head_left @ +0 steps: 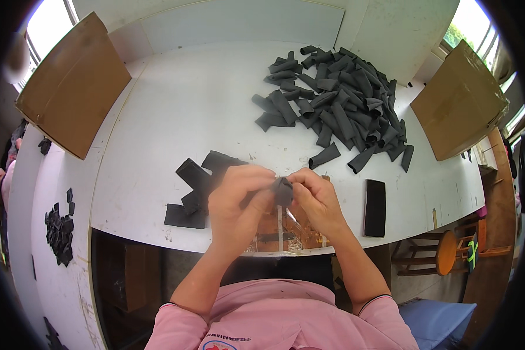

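From where I stand, a short, soft-looking dark grey fabric tube is up in front of the person's chest, over the middle of the worktop's front edge. The left hand has its grip pinched on one side of it, the right hand on the other, fingertips near the upper rim. I suppose it's held so, close and central, to let both hands work on it in plain sight. The tube looks matt and bunched, its end rounded with a fold across it; the fingers hide the rest.

Under the hands, a brown, scuffed, tape-covered patch meets the front edge of the white worktop. Just beside the left hand lies a loose group of flattened dark grey fabric tubes, likely put there for easy reach. A big heap of similar dark grey tubes spreads toward the back right corner, perhaps to leave elbow room in front. A black flat smartphone lies near the front edge, right of the right hand. Brown cardboard boxes stand at the left edge and right edge.
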`<state>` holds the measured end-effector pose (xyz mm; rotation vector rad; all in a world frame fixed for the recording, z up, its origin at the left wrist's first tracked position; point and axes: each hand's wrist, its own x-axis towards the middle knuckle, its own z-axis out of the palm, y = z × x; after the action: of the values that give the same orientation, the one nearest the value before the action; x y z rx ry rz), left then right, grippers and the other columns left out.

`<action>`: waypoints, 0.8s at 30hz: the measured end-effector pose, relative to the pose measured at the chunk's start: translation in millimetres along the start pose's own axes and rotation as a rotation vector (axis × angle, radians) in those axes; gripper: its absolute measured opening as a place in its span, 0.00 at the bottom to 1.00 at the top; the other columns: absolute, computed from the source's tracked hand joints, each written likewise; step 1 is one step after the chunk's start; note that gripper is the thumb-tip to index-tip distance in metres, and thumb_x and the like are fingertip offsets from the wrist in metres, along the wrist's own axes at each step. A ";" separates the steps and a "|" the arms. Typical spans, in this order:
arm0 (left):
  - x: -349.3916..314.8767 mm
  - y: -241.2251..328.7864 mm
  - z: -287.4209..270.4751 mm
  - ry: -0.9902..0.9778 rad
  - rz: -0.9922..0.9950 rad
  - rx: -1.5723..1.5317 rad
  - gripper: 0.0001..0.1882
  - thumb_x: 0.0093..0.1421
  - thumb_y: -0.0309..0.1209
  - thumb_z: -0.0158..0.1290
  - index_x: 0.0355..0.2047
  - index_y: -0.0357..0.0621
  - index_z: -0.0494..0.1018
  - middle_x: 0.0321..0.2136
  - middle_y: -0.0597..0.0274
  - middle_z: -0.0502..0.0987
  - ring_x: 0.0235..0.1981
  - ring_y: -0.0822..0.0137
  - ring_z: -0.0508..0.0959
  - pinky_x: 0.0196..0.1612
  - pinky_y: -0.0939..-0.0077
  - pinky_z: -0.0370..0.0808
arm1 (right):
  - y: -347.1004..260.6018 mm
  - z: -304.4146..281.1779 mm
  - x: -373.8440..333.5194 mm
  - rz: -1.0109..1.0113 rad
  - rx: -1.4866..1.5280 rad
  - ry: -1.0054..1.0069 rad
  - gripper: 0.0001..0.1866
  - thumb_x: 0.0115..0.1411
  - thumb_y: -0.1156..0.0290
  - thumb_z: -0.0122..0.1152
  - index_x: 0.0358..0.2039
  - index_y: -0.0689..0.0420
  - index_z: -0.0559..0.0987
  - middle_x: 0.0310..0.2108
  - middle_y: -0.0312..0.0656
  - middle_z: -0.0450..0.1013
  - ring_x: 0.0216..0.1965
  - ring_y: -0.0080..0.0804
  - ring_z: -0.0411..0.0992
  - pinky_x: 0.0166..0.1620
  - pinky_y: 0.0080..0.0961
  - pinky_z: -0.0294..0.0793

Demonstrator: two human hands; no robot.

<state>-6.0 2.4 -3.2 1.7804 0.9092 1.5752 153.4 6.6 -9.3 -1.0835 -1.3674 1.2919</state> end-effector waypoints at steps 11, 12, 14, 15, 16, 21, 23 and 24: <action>-29.2 -17.2 0.8 0.095 -0.222 -0.403 0.06 0.53 0.15 0.44 0.31 0.33 0.68 0.37 0.55 0.70 0.33 0.71 0.72 0.35 0.80 0.71 | 2.9 2.2 0.5 -0.572 -1.059 -0.106 0.11 0.44 0.64 0.60 0.18 0.57 0.71 0.18 0.36 0.66 0.22 0.32 0.67 0.22 0.26 0.66; -25.8 -13.0 5.4 0.073 -0.257 -0.522 0.06 0.54 0.25 0.51 0.31 0.36 0.67 0.36 0.53 0.71 0.36 0.68 0.71 0.41 0.75 0.67 | 8.7 -1.0 0.7 -0.531 -0.979 -0.088 0.11 0.44 0.64 0.60 0.16 0.56 0.70 0.18 0.35 0.67 0.22 0.31 0.67 0.22 0.26 0.65; -16.0 1.8 10.9 0.069 -0.333 -0.600 0.06 0.54 0.25 0.51 0.31 0.35 0.67 0.35 0.52 0.71 0.36 0.68 0.71 0.39 0.75 0.68 | 8.6 1.0 -1.8 -0.497 -0.971 -0.086 0.11 0.45 0.64 0.59 0.17 0.57 0.71 0.18 0.36 0.67 0.22 0.32 0.67 0.22 0.27 0.65; -9.6 6.1 12.5 0.074 -0.397 -0.676 0.07 0.53 0.24 0.51 0.31 0.35 0.67 0.34 0.52 0.72 0.36 0.68 0.71 0.38 0.75 0.69 | 6.3 2.0 -1.5 -0.476 -0.967 -0.089 0.10 0.46 0.65 0.59 0.18 0.57 0.71 0.18 0.36 0.67 0.22 0.32 0.67 0.21 0.28 0.65; -4.2 6.9 11.9 0.076 -0.394 -0.671 0.07 0.53 0.24 0.51 0.31 0.35 0.67 0.34 0.52 0.72 0.36 0.68 0.71 0.38 0.75 0.69 | 2.6 2.1 -1.2 -0.481 -0.963 -0.090 0.10 0.46 0.65 0.59 0.18 0.57 0.71 0.18 0.36 0.67 0.22 0.32 0.67 0.21 0.28 0.65; 21.0 14.7 14.6 -0.349 -0.332 -0.088 0.03 0.50 0.22 0.52 0.26 0.35 0.71 0.24 0.62 0.73 0.27 0.74 0.70 0.28 0.82 0.66 | 25.6 0.3 -2.0 -0.412 -0.650 -0.043 0.06 0.49 0.69 0.55 0.24 0.58 0.73 0.20 0.39 0.69 0.22 0.38 0.69 0.24 0.30 0.68; 17.3 1.7 18.2 -0.332 -0.535 -0.089 0.02 0.48 0.21 0.54 0.24 0.35 0.72 0.23 0.64 0.72 0.25 0.75 0.68 0.27 0.83 0.64 | 37.6 -1.8 -3.8 -0.402 -0.663 -0.074 0.04 0.47 0.73 0.53 0.23 0.60 0.72 0.20 0.42 0.68 0.22 0.40 0.69 0.24 0.30 0.67; 16.6 2.8 15.6 -0.323 -0.443 -0.078 0.03 0.48 0.21 0.54 0.24 0.35 0.72 0.22 0.64 0.71 0.25 0.75 0.68 0.27 0.83 0.65 | 36.7 1.3 -4.3 -0.387 -0.666 -0.110 0.02 0.45 0.78 0.52 0.23 0.61 0.70 0.20 0.45 0.68 0.22 0.43 0.69 0.24 0.30 0.67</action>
<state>10.9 14.3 6.9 1.5810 0.9830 0.9985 153.0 4.2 -46.2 -1.1005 -2.0510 0.6248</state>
